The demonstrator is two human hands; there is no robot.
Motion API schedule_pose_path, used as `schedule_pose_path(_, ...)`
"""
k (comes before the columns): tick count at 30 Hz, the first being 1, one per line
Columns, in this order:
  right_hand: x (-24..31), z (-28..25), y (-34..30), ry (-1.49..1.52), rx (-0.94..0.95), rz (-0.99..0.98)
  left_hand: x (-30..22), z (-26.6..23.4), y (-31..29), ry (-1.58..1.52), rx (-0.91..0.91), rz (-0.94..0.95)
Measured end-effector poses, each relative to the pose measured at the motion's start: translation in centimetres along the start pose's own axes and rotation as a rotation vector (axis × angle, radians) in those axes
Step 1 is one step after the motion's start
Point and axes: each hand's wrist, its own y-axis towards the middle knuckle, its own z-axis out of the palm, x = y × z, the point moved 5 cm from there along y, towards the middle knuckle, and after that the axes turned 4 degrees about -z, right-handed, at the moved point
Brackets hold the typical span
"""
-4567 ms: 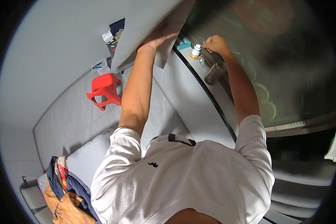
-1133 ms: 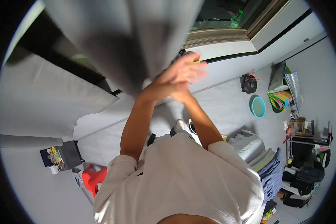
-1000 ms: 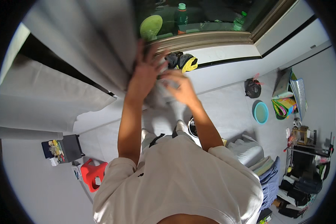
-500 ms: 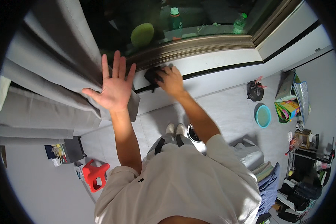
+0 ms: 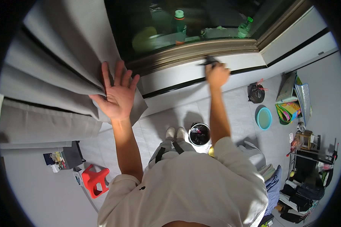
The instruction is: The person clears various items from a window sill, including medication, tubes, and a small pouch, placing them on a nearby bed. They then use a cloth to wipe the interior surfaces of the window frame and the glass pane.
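Observation:
My left hand [image 5: 118, 97] is raised with its fingers spread and palm in view, its back against the grey curtain [image 5: 70, 41]. My right hand [image 5: 218, 75] grips a dark cloth [image 5: 211, 60] over the white window sill [image 5: 178, 78], just below the brown window frame [image 5: 201, 50]. Only a bunched part of the cloth shows past my fingers, somewhat blurred. Behind the glass, a dark bottle with a pale cap [image 5: 179, 28] and a green bottle [image 5: 244, 27] are visible.
Beside my feet stands a bin with a black liner [image 5: 199, 134]. A tied black bag [image 5: 256, 94], a turquoise basin [image 5: 264, 118] and upright colourful bags [image 5: 290, 109] are on the right. At the left lies a red stool [image 5: 95, 181]; a loaded rack [image 5: 310, 162] stands far right.
My right hand has slid rightward along the sill with the dark cloth. My left hand stays spread at the curtain, slightly lower in the picture. The bin now shows more fully.

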Motion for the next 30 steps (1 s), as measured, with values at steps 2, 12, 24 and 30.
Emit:
schedule_pose_path(2, 6.9, -1.7, -6.5, 0.265, 0.002, -0.231, 2.0, 0.5, 0.7, 0.373, 0.197, -0.063)
schedule_pose_path(12, -1.3, -0.2, -3.3, 0.339, -0.173, -0.567, 6.1, -2.5, 2.2, 0.593, -0.081, -0.274)
schedule_pose_path(24, 2.3, 0.8, -9.3, 0.63, -0.43, 0.279, 5.6, -6.5, -0.1, 1.189, -0.302, -0.197)
schedule_pose_path(30, 15.5, 0.8, -21.4, 0.94, -0.255, 0.216, 6.7, -6.5, 0.9, 1.437, -0.231, -0.167)
